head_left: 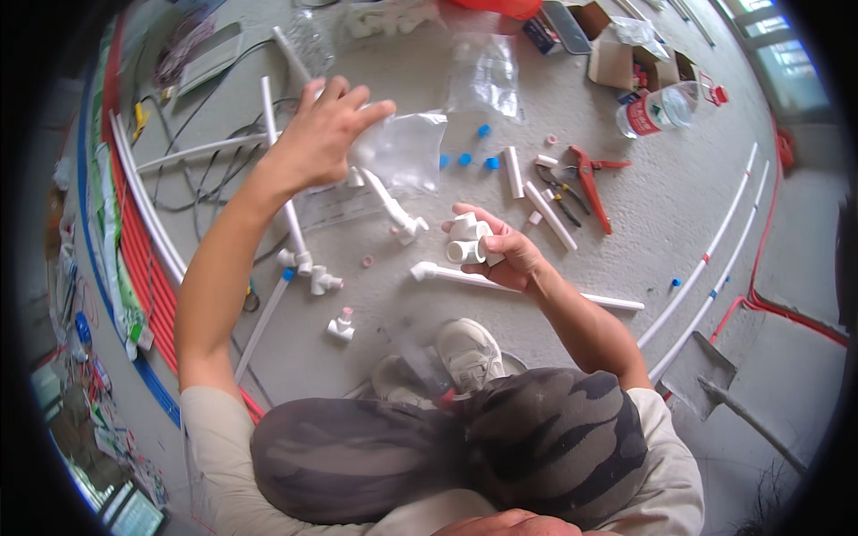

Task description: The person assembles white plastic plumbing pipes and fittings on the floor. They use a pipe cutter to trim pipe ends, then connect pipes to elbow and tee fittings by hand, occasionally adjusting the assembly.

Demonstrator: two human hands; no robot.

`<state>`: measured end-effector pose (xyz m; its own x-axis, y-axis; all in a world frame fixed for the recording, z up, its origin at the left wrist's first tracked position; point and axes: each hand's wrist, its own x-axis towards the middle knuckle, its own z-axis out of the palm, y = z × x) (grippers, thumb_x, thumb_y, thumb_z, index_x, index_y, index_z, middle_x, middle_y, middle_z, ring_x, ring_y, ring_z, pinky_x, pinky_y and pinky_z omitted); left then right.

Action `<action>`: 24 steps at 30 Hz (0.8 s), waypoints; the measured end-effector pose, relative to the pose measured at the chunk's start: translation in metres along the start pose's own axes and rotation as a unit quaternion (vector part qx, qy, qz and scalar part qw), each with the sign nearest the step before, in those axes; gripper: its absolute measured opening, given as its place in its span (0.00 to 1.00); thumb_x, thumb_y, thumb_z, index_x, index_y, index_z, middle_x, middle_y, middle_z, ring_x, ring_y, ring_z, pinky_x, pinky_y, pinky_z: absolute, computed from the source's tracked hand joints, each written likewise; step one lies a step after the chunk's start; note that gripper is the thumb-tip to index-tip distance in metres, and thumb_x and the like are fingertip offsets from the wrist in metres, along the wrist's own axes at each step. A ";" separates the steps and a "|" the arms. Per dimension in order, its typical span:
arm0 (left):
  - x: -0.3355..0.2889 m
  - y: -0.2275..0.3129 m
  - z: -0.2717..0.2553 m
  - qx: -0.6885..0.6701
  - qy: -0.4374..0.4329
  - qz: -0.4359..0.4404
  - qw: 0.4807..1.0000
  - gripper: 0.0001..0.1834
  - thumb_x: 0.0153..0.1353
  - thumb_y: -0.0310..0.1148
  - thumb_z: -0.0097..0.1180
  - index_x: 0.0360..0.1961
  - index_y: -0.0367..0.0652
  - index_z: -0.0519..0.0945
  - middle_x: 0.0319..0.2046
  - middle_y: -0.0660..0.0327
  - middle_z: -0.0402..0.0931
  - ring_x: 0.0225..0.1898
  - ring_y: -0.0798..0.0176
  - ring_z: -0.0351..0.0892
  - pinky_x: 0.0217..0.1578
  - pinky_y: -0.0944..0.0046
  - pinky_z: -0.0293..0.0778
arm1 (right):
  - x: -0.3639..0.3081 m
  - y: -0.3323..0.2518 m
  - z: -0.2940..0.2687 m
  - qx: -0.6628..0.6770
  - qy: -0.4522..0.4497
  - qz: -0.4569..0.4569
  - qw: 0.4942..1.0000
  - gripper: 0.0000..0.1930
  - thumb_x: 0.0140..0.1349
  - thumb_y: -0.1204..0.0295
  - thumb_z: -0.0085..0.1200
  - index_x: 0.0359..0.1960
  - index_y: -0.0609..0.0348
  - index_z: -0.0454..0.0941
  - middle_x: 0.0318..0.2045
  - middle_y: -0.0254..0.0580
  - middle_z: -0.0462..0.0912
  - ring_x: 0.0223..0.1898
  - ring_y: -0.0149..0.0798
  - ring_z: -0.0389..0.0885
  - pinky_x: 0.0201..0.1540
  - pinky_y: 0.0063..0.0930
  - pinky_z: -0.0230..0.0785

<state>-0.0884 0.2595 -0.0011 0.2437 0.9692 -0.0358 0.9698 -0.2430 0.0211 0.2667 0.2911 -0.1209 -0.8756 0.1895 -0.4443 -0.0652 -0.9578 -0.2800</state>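
Both hands are working above a grey concrete floor point(643, 205). The left hand point(326, 134) is reaching out with its fingers closed on the top of a clear plastic bag point(402, 147), lifting it so the bag is hanging just over the floor; what is inside the bag cannot be made out. The right hand point(505, 250) is gripping a small cluster of white pipe fittings point(469, 239) close to the body, above a white pipe with an elbow end point(500, 281) that is lying on the floor. More fittings joined to a thin pipe point(308, 268) are lying below the left forearm, and short pipe pieces point(536, 201) are resting beside red pipe cutters point(590, 183). Blue caps point(478, 156) are sitting near the bag. Farther out, a second clear bag point(483, 71) is lying flat, an open cardboard box point(617, 58) is standing beside a plastic water bottle point(666, 109) on its side, and long white pipes point(715, 255) are curving along the right. A shovel point(715, 380) is lying at the lower right.
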 end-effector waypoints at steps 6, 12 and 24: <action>0.087 -0.012 0.067 0.139 0.174 0.075 0.972 0.50 0.53 0.17 0.61 0.78 0.66 0.65 0.66 0.60 0.69 0.71 0.51 0.62 0.77 0.38 0.43 | -0.036 0.001 -0.013 -0.042 0.100 -0.041 0.993 0.45 0.55 0.66 0.73 0.76 0.46 0.66 0.65 0.40 0.79 0.59 0.41 0.83 0.56 0.43 0.80; 0.007 0.104 0.070 -0.630 -0.105 -0.200 0.743 0.47 0.70 0.50 0.65 0.82 0.50 0.55 0.67 0.50 0.68 0.64 0.50 0.75 0.58 0.47 0.80 | -0.024 0.003 0.011 -0.116 0.096 -0.135 0.979 0.37 0.68 0.69 0.66 0.77 0.52 0.63 0.64 0.44 0.78 0.61 0.44 0.82 0.57 0.49 0.83; -0.148 0.106 0.082 -0.768 0.001 -0.402 0.498 0.09 0.69 0.34 0.64 0.46 0.42 0.83 0.39 0.64 0.85 0.33 0.76 0.79 0.27 0.72 0.71 | 0.049 -0.036 -0.013 -0.730 0.217 -0.166 0.626 0.33 0.64 0.72 0.69 0.70 0.55 0.70 0.58 0.50 0.78 0.59 0.51 0.81 0.57 0.40 0.78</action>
<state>-0.0205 0.0874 -0.0752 -0.2177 0.7283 -0.6497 -0.4009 0.5402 0.7399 0.2325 0.3379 -0.1431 -0.6961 0.6710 -0.2554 0.5761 0.3098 -0.7564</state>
